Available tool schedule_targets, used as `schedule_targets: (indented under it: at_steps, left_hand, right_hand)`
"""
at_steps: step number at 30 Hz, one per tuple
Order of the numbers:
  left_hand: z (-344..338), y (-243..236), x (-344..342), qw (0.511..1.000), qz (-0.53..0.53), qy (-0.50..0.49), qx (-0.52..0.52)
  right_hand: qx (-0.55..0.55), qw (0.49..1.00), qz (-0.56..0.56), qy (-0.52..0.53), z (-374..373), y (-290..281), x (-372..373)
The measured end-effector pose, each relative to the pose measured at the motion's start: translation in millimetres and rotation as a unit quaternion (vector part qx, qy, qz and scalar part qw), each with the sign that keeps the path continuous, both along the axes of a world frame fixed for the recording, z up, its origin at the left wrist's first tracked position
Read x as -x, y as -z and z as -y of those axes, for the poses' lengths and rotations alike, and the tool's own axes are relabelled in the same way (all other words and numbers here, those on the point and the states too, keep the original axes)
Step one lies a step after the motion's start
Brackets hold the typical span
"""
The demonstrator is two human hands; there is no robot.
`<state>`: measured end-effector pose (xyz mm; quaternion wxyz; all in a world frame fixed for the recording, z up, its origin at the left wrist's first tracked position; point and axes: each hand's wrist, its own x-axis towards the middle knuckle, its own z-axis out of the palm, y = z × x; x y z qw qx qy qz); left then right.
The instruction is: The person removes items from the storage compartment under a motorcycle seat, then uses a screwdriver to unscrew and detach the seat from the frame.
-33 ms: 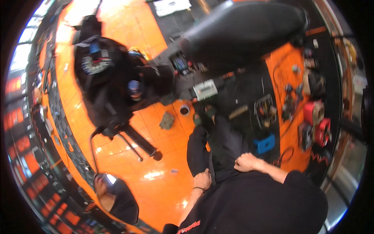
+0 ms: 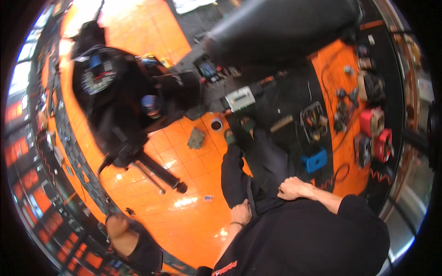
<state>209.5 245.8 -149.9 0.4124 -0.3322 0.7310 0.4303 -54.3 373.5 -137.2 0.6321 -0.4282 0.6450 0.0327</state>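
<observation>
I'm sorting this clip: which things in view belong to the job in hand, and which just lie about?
Seemingly belonging:
- dark trousers, touched by left hand and right hand
- perhaps motorbike, untouched

Seemingly lying about:
- blue box
- red boxes

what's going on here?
A person has both bare hands on their own dark trousers: the left hand at the left leg, the right hand at the right. I can't tell whether the fingers grip the cloth. Neither hand touches the motorbike ahead, whose black seat is at the top of the view. A blue case lies to the right of the legs.
</observation>
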Motion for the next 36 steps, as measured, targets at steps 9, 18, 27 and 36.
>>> schedule_targets:
  at_steps: [9, 18, 27, 36]
  left_hand:
    - [21.7, 74.2, -98.0, 0.945, 0.188, -0.008, -0.267]
    - [198.8, 362.4, 140.8, 0.976, -0.155, 0.020, 0.152]
    - [213.0, 409.5, 127.5, 0.959, -0.125, 0.152, 0.205]
    - [232.1, 403.1, 122.1, 0.974, -0.078, 0.161, 0.139]
  right_hand:
    - [0.153, 0.973, 0.128, 0.119, 52.3, 217.5, 56.3]
    - [0.299, 0.889, -0.336, -0.089, 160.5, 630.8, 190.3]
    - [0.404, 0.876, -0.225, -0.139, 196.5, 683.6, 237.3]
    - [0.430, 0.880, -0.167, -0.112, 234.4, 675.6, 248.4]
